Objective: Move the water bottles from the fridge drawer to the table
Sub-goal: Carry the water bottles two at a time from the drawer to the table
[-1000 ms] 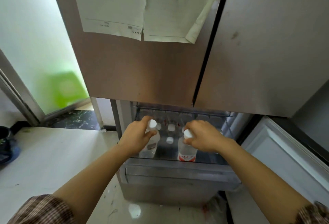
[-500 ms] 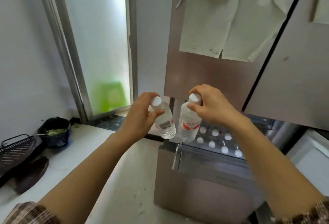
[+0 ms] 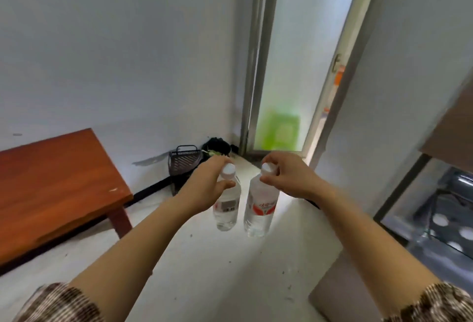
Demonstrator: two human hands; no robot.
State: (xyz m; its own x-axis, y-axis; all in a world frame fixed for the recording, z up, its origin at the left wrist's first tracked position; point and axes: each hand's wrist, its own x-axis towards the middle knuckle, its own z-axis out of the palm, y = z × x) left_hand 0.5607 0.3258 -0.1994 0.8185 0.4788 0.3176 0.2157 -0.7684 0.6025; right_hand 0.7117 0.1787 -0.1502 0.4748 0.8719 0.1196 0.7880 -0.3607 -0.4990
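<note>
Each hand carries one water bottle by the neck: the left hand (image 3: 204, 184) pinches the left bottle (image 3: 227, 204) under its cap, the right hand (image 3: 286, 181) the red-labelled bottle (image 3: 259, 206). Both hang over the floor, nearly touching. Such thin neck grips could slip, or the bottles could knock together. The wooden bench (image 3: 51, 181) lies well left of the left hand, its top bare; mind its near corner.
</note>
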